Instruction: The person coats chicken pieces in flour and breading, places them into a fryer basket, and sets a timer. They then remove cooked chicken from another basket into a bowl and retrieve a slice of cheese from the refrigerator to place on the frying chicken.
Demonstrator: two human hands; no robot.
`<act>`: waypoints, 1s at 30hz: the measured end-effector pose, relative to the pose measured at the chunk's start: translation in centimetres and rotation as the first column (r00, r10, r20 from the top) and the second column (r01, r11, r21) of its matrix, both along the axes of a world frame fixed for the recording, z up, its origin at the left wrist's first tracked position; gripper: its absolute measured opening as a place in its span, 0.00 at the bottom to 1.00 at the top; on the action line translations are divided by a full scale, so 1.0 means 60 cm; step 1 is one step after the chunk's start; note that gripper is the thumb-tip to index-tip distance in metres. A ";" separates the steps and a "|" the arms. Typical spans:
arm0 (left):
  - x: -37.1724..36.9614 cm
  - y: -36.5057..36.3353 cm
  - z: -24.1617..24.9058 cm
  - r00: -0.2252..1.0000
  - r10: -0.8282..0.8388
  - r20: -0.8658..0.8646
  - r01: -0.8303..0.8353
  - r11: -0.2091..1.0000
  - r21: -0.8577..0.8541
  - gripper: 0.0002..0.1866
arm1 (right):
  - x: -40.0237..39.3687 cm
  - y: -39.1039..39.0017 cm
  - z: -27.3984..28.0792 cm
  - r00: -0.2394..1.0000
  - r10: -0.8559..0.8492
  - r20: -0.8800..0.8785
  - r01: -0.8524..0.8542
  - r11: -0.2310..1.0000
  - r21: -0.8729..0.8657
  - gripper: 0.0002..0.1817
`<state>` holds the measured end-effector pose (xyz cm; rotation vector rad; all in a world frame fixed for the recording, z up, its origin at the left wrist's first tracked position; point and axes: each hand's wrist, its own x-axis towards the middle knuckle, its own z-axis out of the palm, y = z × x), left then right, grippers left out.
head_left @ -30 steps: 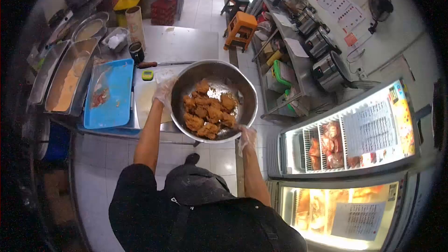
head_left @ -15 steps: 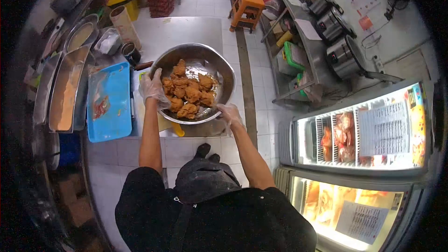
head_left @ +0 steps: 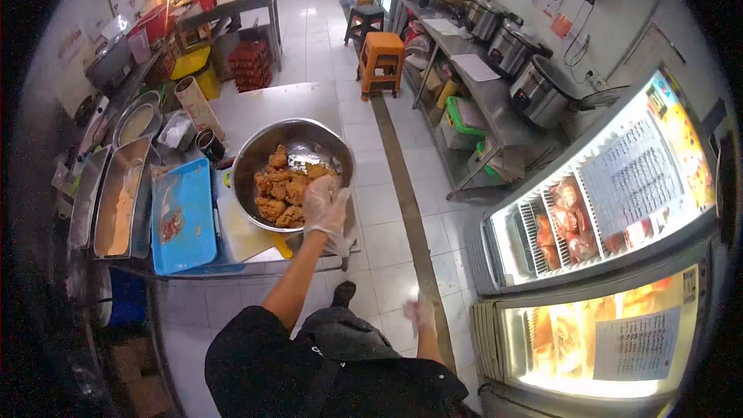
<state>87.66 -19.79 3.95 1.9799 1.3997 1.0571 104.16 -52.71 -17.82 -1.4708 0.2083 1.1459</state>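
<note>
A steel bowl (head_left: 325,143) with several pieces of brown fried chicken (head_left: 277,186) stands on the metal table. My left hand (head_left: 323,207), in a clear plastic glove, reaches over the bowl's near right side, against the chicken; its fingertips are partly hidden, so I cannot see whether it grips a piece. Away from the table, low above the tiled floor, hangs my right hand (head_left: 420,313), also gloved and blurred. Left of the bowl are a white cutting board (head_left: 240,232), a yellow handle (head_left: 282,245) and a blue tray (head_left: 203,220).
Metal trays, one holding orange powder (head_left: 122,213), line the left side. An orange stool (head_left: 383,58) stands ahead on the floor. Steel cookers (head_left: 534,93) sit on the right shelf, and a lit glass-door fridge (head_left: 487,263) is at the near right. A person stands far back.
My left hand has left the bowl's left rim and moved over its right side. My right hand has let go of the rim and dropped to the right. The view has shifted.
</note>
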 end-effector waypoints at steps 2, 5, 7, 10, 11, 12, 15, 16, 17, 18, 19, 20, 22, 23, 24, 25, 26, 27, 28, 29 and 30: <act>0.036 -0.045 -0.006 0.999 -0.041 0.011 0.041 0.999 0.023 0.28 | 0.044 -0.306 -0.377 0.959 -0.182 -0.217 0.204 0.975 0.086 0.24; 0.037 -0.104 -0.032 0.960 -0.189 0.205 0.200 0.979 -0.034 0.27 | -0.060 -0.286 -0.326 0.833 -0.297 -0.466 0.385 0.917 0.104 0.23; 0.031 -0.144 -0.046 0.975 -0.220 0.007 0.220 0.975 -0.011 0.26 | -0.073 -0.287 -0.312 0.854 -0.282 -0.438 0.343 0.937 0.066 0.24; 0.004 -0.155 -0.157 0.947 -0.202 -0.251 0.254 0.948 0.192 0.27 | -0.091 -0.308 -0.238 0.880 -0.288 -0.377 0.300 0.953 -0.026 0.25; -0.002 -0.167 -0.162 0.943 -0.215 -0.253 0.265 0.947 0.182 0.27 | -0.107 -0.324 -0.205 0.885 -0.298 -0.358 0.292 0.954 -0.071 0.25; -0.006 -0.178 -0.164 0.961 -0.237 -0.144 0.234 0.971 -0.044 0.28 | -0.121 -0.342 -0.181 0.890 -0.307 -0.338 0.284 0.952 -0.117 0.25; -0.012 -0.216 -0.142 0.955 -0.278 -0.108 0.231 0.918 -0.322 0.33 | -0.147 -0.377 -0.132 0.909 -0.309 -0.279 0.243 0.938 -0.246 0.27; -0.008 -0.224 -0.147 0.951 -0.289 -0.110 0.239 0.912 -0.334 0.34 | -0.153 -0.382 -0.121 0.918 -0.302 -0.259 0.227 0.932 -0.284 0.27; -0.003 -0.229 -0.148 0.947 -0.301 -0.111 0.247 0.905 -0.346 0.35 | -0.156 -0.385 -0.108 0.926 -0.294 -0.238 0.211 0.924 -0.320 0.28; 0.001 -0.232 -0.139 0.948 -0.301 -0.107 0.248 0.905 -0.346 0.35 | -0.159 -0.387 -0.096 0.934 -0.283 -0.216 0.195 0.914 -0.356 0.28; 0.007 -0.232 -0.121 0.940 -0.321 -0.115 0.267 0.902 -0.340 0.35 | -0.155 -0.388 -0.089 0.943 -0.271 -0.192 0.180 0.903 -0.390 0.28; 0.012 -0.230 -0.110 0.933 -0.339 -0.122 0.284 0.900 -0.331 0.35 | -0.148 -0.383 -0.087 0.953 -0.255 -0.166 0.165 0.892 -0.422 0.29; 0.018 -0.219 -0.110 0.942 -0.324 -0.084 0.284 0.906 -0.313 0.34 | -0.102 -0.366 -0.162 0.961 -0.193 -0.200 0.107 0.920 -0.376 0.29; 0.020 -0.211 -0.108 0.948 -0.315 -0.054 0.285 0.910 -0.301 0.34 | -0.083 -0.344 -0.165 0.961 -0.134 -0.240 0.048 0.941 -0.334 0.30; 0.019 -0.203 -0.106 0.952 -0.303 -0.048 0.277 0.915 -0.293 0.34 | -0.071 -0.328 -0.165 0.965 -0.121 -0.232 0.040 0.944 -0.327 0.30; 0.015 -0.193 -0.102 0.957 -0.274 -0.094 0.238 0.929 -0.284 0.33 | -0.061 -0.313 -0.166 0.970 -0.109 -0.216 0.033 0.944 -0.330 0.29; 0.008 -0.186 -0.099 0.960 -0.244 -0.139 0.200 0.941 -0.275 0.33 | -0.054 -0.296 -0.160 0.975 -0.099 -0.201 0.027 0.942 -0.333 0.28; -0.001 -0.184 -0.090 0.963 -0.236 -0.133 0.194 0.943 -0.270 0.33 | -0.041 -0.290 -0.182 0.977 -0.090 -0.194 0.021 0.944 -0.331 0.28; -0.014 -0.187 -0.076 0.953 -0.264 -0.148 0.227 0.947 -0.227 0.31 | -0.030 -0.284 -0.203 0.955 -0.055 -0.292 -0.035 0.955 -0.295 0.29; -0.021 -0.184 -0.070 0.943 -0.292 -0.161 0.263 0.948 -0.179 0.30 | -0.006 -0.286 -0.259 0.924 -0.019 -0.381 -0.085 0.964 -0.252 0.30; -0.021 -0.176 -0.098 0.956 -0.264 -0.125 0.235 0.950 -0.207 0.28 | 0.057 -0.350 -0.405 0.932 -0.013 -0.363 -0.081 0.966 -0.244 0.30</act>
